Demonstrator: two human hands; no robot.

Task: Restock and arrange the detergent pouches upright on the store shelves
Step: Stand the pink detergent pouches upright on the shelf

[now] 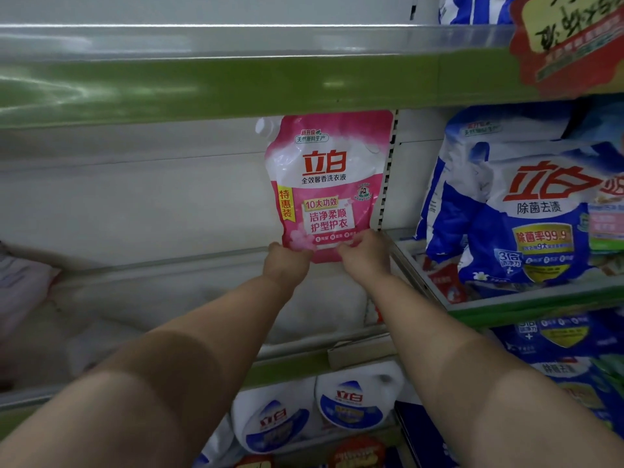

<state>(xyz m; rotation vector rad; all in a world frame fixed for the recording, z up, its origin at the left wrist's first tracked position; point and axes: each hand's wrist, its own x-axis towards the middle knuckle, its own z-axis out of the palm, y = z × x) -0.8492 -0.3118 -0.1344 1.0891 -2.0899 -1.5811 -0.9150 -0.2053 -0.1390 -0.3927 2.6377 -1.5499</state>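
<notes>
A pink and white detergent pouch (pixel 327 177) with a white spout at its top left stands upright at the right end of the white shelf (pixel 169 265), close to the slotted upright post. My left hand (pixel 287 261) grips its bottom left corner. My right hand (pixel 366 255) grips its bottom right corner. Both arms reach up from below. The pouch's bottom edge is hidden behind my fingers.
Blue and white detergent pouches (pixel 526 211) fill the bay to the right. White detergent bottles (pixel 351 400) stand on the shelf below. A green shelf edge (pixel 236 86) runs overhead, with a red price tag (pixel 570 42) at its right. A pale pouch (pixel 20 288) lies at far left.
</notes>
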